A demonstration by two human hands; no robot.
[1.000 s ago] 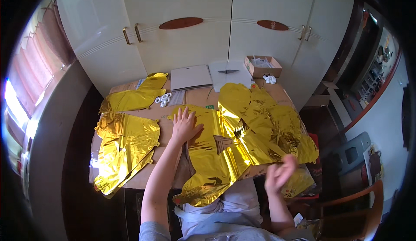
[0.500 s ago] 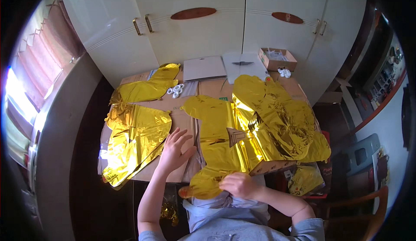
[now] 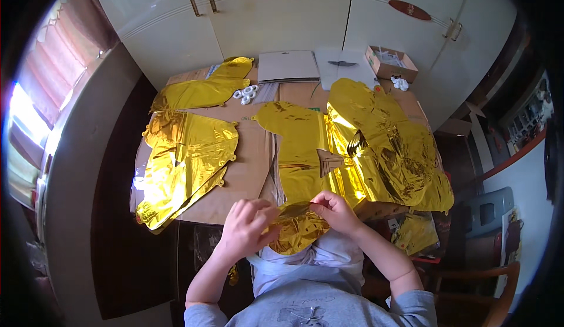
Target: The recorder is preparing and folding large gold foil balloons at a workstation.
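A flat, uninflated gold foil balloon [image 3: 296, 177] hangs over the table's near edge toward my lap. My right hand [image 3: 336, 214] pinches its near part between thumb and fingertips. Curled around the same part from the other side is my left hand [image 3: 249, 227], its fingers bent at the foil, which is lifted and folded between both hands. To the right, overlapping this balloon, lie more crumpled gold foil balloons [image 3: 388, 151]. Another flat gold foil balloon [image 3: 191, 159] with small edge tabs lies at the left, and one more [image 3: 200, 91] is behind it.
Cardboard [image 3: 238, 177] covers the table. White rings [image 3: 247, 94] and a grey flat panel [image 3: 288, 66] lie toward the back. An open box [image 3: 392, 65] with clear items stands back right, a white bundle [image 3: 400, 84] beside it. A wooden chair [image 3: 502, 303] is at the right.
My left hand has come down from above the table to the balloon's near end. My right hand has lifted that end, folding the foil up. The view has shifted slightly.
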